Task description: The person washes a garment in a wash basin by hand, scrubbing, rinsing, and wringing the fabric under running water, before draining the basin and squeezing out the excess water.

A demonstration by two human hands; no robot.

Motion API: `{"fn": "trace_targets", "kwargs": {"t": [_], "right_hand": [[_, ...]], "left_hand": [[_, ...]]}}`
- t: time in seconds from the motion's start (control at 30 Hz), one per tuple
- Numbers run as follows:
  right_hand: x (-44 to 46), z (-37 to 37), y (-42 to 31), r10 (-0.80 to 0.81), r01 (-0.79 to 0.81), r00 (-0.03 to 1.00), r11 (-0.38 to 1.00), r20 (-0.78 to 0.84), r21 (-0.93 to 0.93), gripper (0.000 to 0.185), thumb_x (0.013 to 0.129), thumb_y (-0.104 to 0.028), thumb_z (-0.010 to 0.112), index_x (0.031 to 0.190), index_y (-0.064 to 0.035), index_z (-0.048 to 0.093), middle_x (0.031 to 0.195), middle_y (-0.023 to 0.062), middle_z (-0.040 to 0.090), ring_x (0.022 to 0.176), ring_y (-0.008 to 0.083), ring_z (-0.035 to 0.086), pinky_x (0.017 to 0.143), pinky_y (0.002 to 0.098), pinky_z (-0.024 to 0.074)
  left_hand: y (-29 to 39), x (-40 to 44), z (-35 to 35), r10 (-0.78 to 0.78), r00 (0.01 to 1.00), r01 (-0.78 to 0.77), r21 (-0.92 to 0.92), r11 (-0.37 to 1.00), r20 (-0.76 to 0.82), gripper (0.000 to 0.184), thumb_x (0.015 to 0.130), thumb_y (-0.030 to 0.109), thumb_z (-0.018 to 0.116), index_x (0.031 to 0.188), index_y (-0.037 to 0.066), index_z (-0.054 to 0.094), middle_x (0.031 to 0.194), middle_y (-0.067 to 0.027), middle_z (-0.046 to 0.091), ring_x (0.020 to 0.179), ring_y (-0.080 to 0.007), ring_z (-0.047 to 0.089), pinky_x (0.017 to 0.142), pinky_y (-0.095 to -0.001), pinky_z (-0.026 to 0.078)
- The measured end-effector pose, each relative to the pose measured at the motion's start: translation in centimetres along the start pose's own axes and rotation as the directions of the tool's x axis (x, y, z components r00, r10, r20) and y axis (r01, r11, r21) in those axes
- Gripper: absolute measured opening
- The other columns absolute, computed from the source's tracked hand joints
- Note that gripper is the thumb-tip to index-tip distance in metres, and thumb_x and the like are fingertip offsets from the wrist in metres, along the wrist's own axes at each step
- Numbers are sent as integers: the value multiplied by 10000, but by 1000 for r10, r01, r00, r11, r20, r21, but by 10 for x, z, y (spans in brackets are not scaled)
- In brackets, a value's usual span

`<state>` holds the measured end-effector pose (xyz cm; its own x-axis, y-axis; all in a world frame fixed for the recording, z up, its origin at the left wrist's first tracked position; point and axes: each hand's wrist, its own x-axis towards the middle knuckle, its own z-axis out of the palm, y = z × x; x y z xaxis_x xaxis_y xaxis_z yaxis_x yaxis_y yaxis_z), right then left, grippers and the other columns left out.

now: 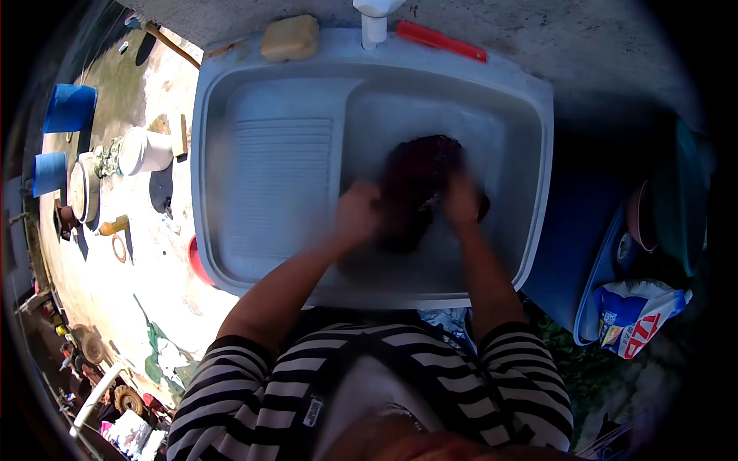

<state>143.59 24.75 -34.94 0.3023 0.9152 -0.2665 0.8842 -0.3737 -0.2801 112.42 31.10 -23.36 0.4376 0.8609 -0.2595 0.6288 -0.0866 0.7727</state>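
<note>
A dark maroon cloth (415, 173) hangs bunched in the deep basin of a laundry sink (546, 154). My left hand (359, 211) is closed on the cloth's left side, close to the divider by the ribbed washboard (283, 177). On the cloth's right side, my right hand (461, 198) is closed too. Both hands are somewhat blurred, and parts of the fingers are hidden against the dark fabric. The basin floor under the cloth looks whitish and hazy.
On the sink's back ledge are a yellowish soap block (290, 38), a white tap (374, 23) and a red strip-like object (442, 41). Right of the sink stand a blue barrel (573, 253) and a detergent bag (638, 315). A white bucket (146, 150) lies on the ground at left.
</note>
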Motion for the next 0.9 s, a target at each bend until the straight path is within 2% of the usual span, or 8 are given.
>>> {"fn": "trace_targets", "kwargs": {"t": [0.1, 0.17, 0.33, 0.5, 0.57, 0.67, 0.73, 0.9], "right_hand": [[-8, -31, 29, 108, -186, 976, 859, 187, 478, 451, 906, -272, 777, 1253, -16, 644, 1131, 192, 694, 1061, 349, 676, 939, 409, 552], [-23, -135, -16, 204, -448, 894, 439, 400, 778, 377, 923, -261, 769, 1186, -11, 669, 1039, 145, 711, 1027, 282, 685, 913, 384, 552], [-75, -240, -39, 216, -163, 970, 228, 113, 960, 301, 981, -234, 706, 1176, -6, 680, 1054, 110, 714, 980, 217, 670, 882, 332, 524], [-57, -202, 13, 158, -188, 982, 858, 101, 478, 322, 966, -230, 711, 1236, -54, 700, 1142, 144, 721, 1058, 293, 689, 961, 392, 521], [-43, -171, 31, 7, -74, 969, 962, 247, 263, 390, 942, -238, 735, 1289, -69, 679, 1288, 171, 681, 1160, 332, 663, 1009, 460, 503], [-40, -153, -34, 104, -15, 975, 912, 196, -409, 599, 900, -249, 769, 1448, -120, 565, 1557, 167, 475, 1400, 367, 491, 1136, 559, 392], [-16, -120, -47, -97, 116, 993, 914, 69, -390, 794, 875, -252, 793, 1564, -148, 414, 1690, 135, 256, 1548, 355, 269, 1219, 618, 246], [4, 24, -79, -75, 89, 994, 979, 82, -183, 805, 904, -379, 726, 1565, -63, 392, 1689, 151, 271, 1574, 355, 214, 1260, 570, 187]], "left_hand": [[-14, -15, -50, -19, 969, -30, -193, 981, -245, 288, 814, -95, 581, 1066, 34, 633, 1079, -128, 677, 989, -286, 663, 911, -377, 521], [-30, -12, -85, -211, 954, 107, -415, 903, -213, 259, 844, -88, 578, 1067, 31, 636, 1040, -83, 670, 959, -187, 645, 889, -333, 523], [-18, -3, -127, -461, 871, 96, -864, 494, -167, 223, 933, -30, 572, 1146, 17, 621, 1071, -71, 669, 960, -169, 646, 893, -307, 536], [2, 23, -102, -399, 858, 5, -771, 637, -324, 227, 992, 17, 570, 1216, 17, 605, 1148, -83, 665, 1058, -197, 653, 964, -335, 524], [17, 23, -85, -337, 866, 7, -664, 748, -370, 238, 1014, 41, 564, 1248, 15, 598, 1178, -90, 662, 1093, -201, 650, 993, -344, 513], [12, 19, -58, -235, 908, 6, -549, 836, -347, 274, 1040, 85, 574, 1305, 14, 585, 1220, -101, 659, 1130, -188, 645, 1009, -339, 503], [9, 6, -37, -225, 959, 68, -632, 772, -172, 269, 1041, 87, 579, 1299, 16, 590, 1202, -92, 667, 1117, -182, 650, 1000, -331, 505], [-17, -20, 8, -180, 980, 195, -543, 817, 82, 230, 1046, 99, 577, 1259, 20, 616, 1132, -71, 677, 1063, -170, 659, 961, -319, 523]]}}
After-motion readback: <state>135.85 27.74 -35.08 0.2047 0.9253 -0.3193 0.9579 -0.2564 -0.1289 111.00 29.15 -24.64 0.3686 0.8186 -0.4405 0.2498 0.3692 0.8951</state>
